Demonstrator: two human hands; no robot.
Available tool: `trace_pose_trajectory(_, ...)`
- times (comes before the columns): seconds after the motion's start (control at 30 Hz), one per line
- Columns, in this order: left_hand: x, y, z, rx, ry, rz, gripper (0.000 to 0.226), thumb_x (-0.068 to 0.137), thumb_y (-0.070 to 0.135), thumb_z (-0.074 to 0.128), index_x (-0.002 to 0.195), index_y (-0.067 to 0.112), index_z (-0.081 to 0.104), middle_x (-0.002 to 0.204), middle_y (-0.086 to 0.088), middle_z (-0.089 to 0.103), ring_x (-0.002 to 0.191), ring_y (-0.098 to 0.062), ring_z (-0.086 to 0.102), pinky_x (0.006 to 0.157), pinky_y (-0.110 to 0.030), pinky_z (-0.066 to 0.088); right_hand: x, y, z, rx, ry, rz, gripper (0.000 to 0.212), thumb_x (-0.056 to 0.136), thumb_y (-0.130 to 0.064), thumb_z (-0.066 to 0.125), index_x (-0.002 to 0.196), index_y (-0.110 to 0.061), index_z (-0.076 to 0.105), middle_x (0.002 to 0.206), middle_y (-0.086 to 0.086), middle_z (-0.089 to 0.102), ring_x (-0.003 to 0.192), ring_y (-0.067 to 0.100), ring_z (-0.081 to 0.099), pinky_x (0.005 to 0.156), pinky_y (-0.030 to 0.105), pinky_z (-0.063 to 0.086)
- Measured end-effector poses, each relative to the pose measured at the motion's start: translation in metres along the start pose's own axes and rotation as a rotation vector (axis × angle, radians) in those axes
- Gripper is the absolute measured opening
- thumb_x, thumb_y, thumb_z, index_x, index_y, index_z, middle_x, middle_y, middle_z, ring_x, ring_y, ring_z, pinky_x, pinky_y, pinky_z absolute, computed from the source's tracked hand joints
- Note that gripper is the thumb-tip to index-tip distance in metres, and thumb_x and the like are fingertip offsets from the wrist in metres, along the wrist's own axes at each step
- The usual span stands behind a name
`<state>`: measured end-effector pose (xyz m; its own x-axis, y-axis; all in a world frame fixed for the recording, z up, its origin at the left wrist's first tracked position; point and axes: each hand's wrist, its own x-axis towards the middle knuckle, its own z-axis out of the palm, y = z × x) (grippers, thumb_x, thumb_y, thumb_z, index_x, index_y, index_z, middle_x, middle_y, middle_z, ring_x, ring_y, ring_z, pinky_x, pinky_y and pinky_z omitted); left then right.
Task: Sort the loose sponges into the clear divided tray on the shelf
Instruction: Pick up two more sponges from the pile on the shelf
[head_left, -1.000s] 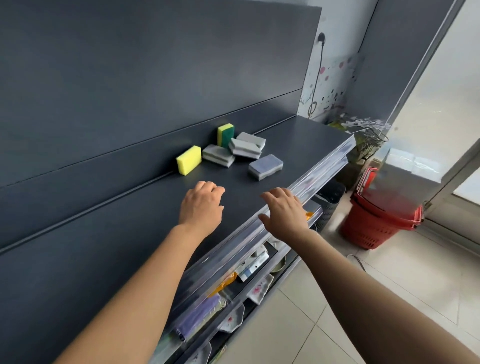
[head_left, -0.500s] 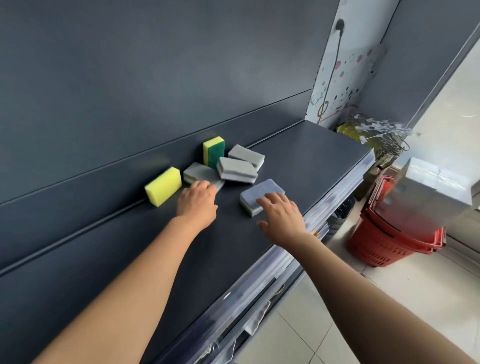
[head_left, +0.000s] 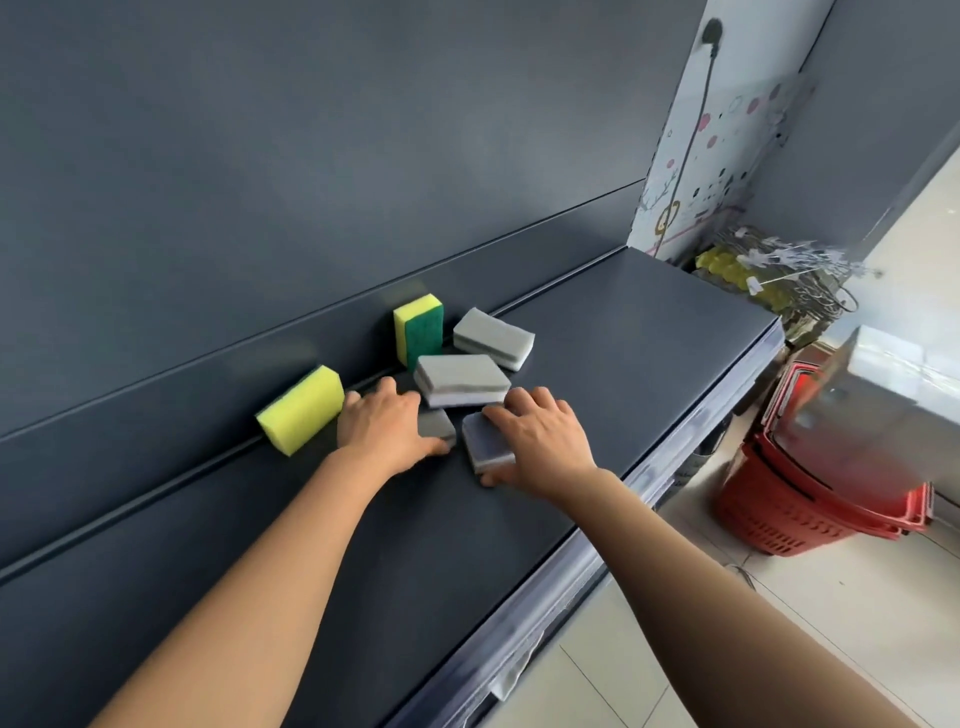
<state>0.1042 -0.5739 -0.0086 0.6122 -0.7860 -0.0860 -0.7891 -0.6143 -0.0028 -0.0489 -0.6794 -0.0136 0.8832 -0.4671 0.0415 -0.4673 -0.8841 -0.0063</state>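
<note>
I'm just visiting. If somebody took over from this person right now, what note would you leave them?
Left hand: grips a grey sponge lying on the shelf.
Right hand: grips a purplish sponge, also on the shelf.
Loose behind them: yellow sponge, yellow-green sponge, two more grey sponges.
Done: nothing sorted yet; the tray is not in view.
Left: all six sponges go into the tray.

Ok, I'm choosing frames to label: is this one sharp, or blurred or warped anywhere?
Head view, middle: left hand, right hand and sponges fairly sharp. Head view, right edge: the box on the red baskets is smeared by blur. Head view overall: shelf seams bow slightly from the wide lens; soft light, faint yellow reflections on the back panel.
</note>
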Motion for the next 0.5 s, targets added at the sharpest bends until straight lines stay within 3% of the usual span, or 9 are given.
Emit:
trace_pose_trajectory(0.13,-0.028,0.004,0.005,-0.053,-0.037,-0.06,0.083,0.061,0.08,0.055,0.118,0.019,0.052,0.12,-0.006,0.049,0.116,-0.025,0.045,0.092,-0.038,0.033,-0.003,-0.002,-0.002,-0.012,0.016,-0.034,0.071,0.065,-0.064,0.068,0.122,-0.025,0.052,0.117,-0.001,0.048,0.11,0.022,0.041,0.088,0.032,0.034)
trace_pose_trajectory(0.33,-0.08,0.009,0.003,-0.516,-0.051,-0.245,0.072,0.063,0.057,0.075,0.108,0.015,0.038,0.118,-0.007,0.056,0.106,-0.028,0.054,0.071,-0.036,0.044,-0.028,-0.01,0.004,0.173,0.075,-0.054,0.054,0.074,-0.054,0.062,0.116,-0.019,0.056,0.105,0.002,0.057,0.104,0.025,0.051,0.085,0.033,0.036)
trace_pose_trajectory(0.43,-0.102,0.006,0.007,-0.583,-0.127,-0.303,0.075,0.071,0.066,0.062,0.125,0.02,0.04,0.129,-0.005,0.052,0.113,-0.026,0.051,0.08,-0.038,0.045,-0.044,-0.017,-0.002,0.379,0.092,-0.052,0.052,0.077,-0.046,0.062,0.123,-0.023,0.054,0.103,0.004,0.062,0.099,0.028,0.056,0.081,0.034,0.042)
trace_pose_trajectory(0.5,-0.119,0.001,0.009,-0.584,-0.166,-0.353,0.064,0.083,0.067,0.044,0.13,0.024,0.043,0.136,-0.004,0.048,0.118,-0.026,0.049,0.087,-0.037,0.043,-0.053,-0.025,-0.007,0.491,0.093,-0.032,0.046,0.08,-0.041,0.058,0.123,-0.025,0.051,0.102,0.004,0.064,0.097,0.027,0.057,0.076,0.033,0.045)
